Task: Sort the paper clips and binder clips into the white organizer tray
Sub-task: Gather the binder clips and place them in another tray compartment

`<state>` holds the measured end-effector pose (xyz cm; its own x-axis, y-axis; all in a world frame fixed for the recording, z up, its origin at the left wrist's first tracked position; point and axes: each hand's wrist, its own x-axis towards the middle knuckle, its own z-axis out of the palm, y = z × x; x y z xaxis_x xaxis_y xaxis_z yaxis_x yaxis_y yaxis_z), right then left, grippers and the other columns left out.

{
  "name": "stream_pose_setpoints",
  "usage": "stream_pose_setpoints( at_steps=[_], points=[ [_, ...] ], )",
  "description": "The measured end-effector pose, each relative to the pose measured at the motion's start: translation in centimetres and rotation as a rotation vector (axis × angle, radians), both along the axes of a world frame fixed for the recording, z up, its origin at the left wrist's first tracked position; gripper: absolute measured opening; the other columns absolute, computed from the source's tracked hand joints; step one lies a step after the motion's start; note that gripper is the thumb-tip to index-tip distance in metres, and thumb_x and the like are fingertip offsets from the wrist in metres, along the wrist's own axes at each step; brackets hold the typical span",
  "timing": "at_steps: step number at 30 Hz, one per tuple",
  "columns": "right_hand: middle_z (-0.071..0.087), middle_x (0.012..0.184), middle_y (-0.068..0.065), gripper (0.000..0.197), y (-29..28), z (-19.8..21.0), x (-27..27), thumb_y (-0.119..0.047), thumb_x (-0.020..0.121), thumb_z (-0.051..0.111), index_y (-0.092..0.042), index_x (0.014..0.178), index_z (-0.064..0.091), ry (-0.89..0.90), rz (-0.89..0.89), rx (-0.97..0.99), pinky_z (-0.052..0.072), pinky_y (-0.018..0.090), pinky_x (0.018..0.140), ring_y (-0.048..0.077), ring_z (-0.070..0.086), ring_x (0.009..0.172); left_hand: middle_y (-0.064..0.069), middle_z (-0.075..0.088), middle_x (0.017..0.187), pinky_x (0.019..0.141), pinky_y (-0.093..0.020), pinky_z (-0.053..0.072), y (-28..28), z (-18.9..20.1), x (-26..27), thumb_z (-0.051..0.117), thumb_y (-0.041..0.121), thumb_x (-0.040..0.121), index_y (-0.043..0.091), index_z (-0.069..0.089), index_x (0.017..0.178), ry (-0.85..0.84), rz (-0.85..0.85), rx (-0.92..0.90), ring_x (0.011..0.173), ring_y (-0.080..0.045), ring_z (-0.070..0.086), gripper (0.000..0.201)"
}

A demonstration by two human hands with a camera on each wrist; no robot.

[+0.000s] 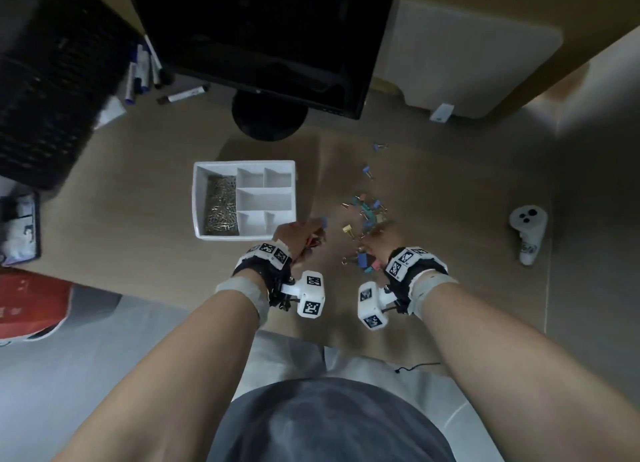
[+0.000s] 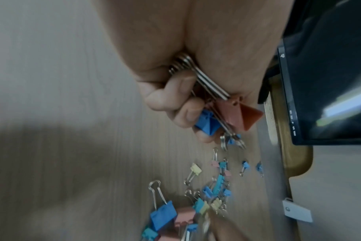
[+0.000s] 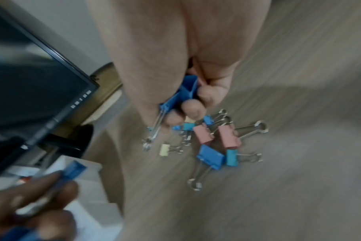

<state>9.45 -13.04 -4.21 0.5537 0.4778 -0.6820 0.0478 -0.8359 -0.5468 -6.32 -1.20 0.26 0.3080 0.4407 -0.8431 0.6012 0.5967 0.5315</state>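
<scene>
The white organizer tray [image 1: 199, 198] sits on the desk, its long left compartment full of metal paper clips [image 1: 221, 207]; the other compartments look empty. My left hand [image 1: 299, 235] hovers by the tray's near right corner and grips a bunch of binder clips [image 2: 227, 114], pink and blue. My right hand [image 1: 382, 238] rests over the loose pile of coloured binder clips [image 1: 367, 216] and holds a large blue binder clip [image 3: 181, 96] between thumb and fingers. More clips [image 3: 214, 138] lie just beyond its fingertips.
A black monitor [image 1: 277, 39] on a round stand is behind the tray. A black mesh basket [image 1: 52, 81] and markers [image 1: 142, 70] stand at the back left. A white controller [image 1: 528, 233] lies at the right. Stray blue clips [image 1: 369, 171] lie further back.
</scene>
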Motion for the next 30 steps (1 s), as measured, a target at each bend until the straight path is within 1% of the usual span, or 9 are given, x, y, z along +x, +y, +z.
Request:
stream_pose_setpoints(
  at_steps=[2, 4, 6, 8, 12, 16, 24, 27, 30],
  points=[
    [0.070, 0.064, 0.003, 0.024, -1.8, -1.8, 0.0, -0.032, 0.060, 0.080, -0.011, 0.063, 0.068, -0.030, -0.077, -0.168, 0.059, 0.033, 0.060, 0.028, 0.069, 0.061, -0.006, 0.063, 0.075, 0.040, -0.018, 0.023, 0.6, -0.6, -0.2, 0.070, 0.045, 0.073, 0.021, 0.069, 0.065, 0.030, -0.030, -0.012, 0.041, -0.015, 0.039, 0.026],
    [0.073, 0.071, 0.002, 0.049, -3.4, -4.6, 0.0, -0.051, 0.045, 0.084, -0.015, 0.077, 0.073, -0.050, -0.102, -0.307, 0.061, 0.037, 0.064, 0.026, 0.071, 0.064, -0.009, 0.063, 0.073, 0.038, -0.017, 0.025, 0.7, -1.2, 0.0, 0.070, 0.042, 0.077, 0.018, 0.068, 0.069, 0.047, -0.056, -0.018, 0.039, -0.014, 0.039, 0.025],
    [0.073, 0.085, 0.008, 0.061, -4.6, -7.6, -0.3, -0.057, 0.054, 0.080, -0.013, 0.094, 0.069, -0.098, -0.077, -0.410, 0.061, 0.038, 0.066, 0.026, 0.069, 0.069, -0.003, 0.061, 0.059, 0.033, -0.014, 0.024, 0.5, -1.4, 0.2, 0.068, 0.036, 0.084, 0.014, 0.067, 0.079, 0.037, -0.069, -0.036, 0.032, -0.009, 0.039, 0.023],
    [0.071, 0.083, 0.008, 0.070, -4.4, -7.0, -1.4, -0.071, 0.053, 0.069, -0.014, 0.093, 0.065, -0.164, -0.142, -0.410, 0.061, 0.041, 0.067, 0.030, 0.070, 0.071, 0.006, 0.057, 0.043, 0.030, -0.012, 0.024, 0.2, -1.5, 0.0, 0.068, 0.035, 0.087, 0.011, 0.068, 0.086, 0.043, -0.073, -0.031, 0.027, -0.005, 0.040, 0.023],
    [0.069, 0.089, 0.007, 0.073, -3.3, -6.9, -1.9, -0.071, 0.056, 0.066, -0.014, 0.102, 0.062, -0.222, -0.147, -0.401, 0.061, 0.043, 0.072, 0.030, 0.071, 0.079, 0.007, 0.054, 0.036, 0.028, -0.012, 0.023, -0.4, -1.8, -0.4, 0.066, 0.032, 0.089, 0.012, 0.063, 0.073, 0.044, -0.074, 0.018, 0.023, -0.002, 0.040, 0.026],
    [0.070, 0.070, 0.006, 0.081, -3.4, -4.4, -1.2, -0.089, 0.053, 0.053, -0.014, 0.077, 0.069, -0.170, -0.203, -0.308, 0.059, 0.038, 0.065, 0.028, 0.069, 0.063, 0.006, 0.057, 0.039, 0.030, -0.012, 0.022, -1.0, -1.3, -0.1, 0.061, 0.031, 0.091, 0.010, 0.065, 0.072, 0.051, -0.095, 0.022, 0.025, -0.003, 0.038, 0.028],
    [0.073, 0.071, 0.002, 0.033, 1.9, -0.6, -1.1, -0.047, 0.077, 0.074, -0.014, 0.080, 0.076, 0.014, -0.128, 0.085, 0.055, 0.035, 0.069, 0.027, 0.069, 0.070, -0.003, 0.066, 0.064, 0.033, -0.014, 0.024, 1.0, 1.2, -0.1, 0.065, 0.036, 0.086, 0.012, 0.069, 0.075, -0.007, -0.007, 0.069, 0.030, -0.008, 0.040, 0.026],
    [0.072, 0.072, -0.003, 0.038, 6.2, 1.1, -2.2, -0.055, 0.079, 0.066, -0.018, 0.082, 0.077, -0.026, -0.031, 0.144, 0.050, 0.027, 0.066, 0.016, 0.067, 0.067, -0.001, 0.059, 0.056, 0.033, -0.015, 0.025, 3.9, 1.7, -1.8, 0.060, 0.038, 0.089, 0.015, 0.061, 0.065, 0.038, 0.009, 0.134, 0.031, -0.011, 0.037, 0.033],
    [0.072, 0.073, -0.003, 0.040, 10.0, 1.5, -4.0, -0.055, 0.077, 0.067, -0.017, 0.086, 0.073, -0.009, -0.008, 0.164, 0.045, 0.025, 0.060, 0.014, 0.065, 0.065, 0.010, 0.054, 0.044, 0.036, -0.016, 0.034, 7.1, 1.5, -3.6, 0.054, 0.035, 0.096, 0.016, 0.054, 0.071, 0.066, 0.041, 0.160, 0.034, -0.004, 0.045, 0.032]
  ],
)
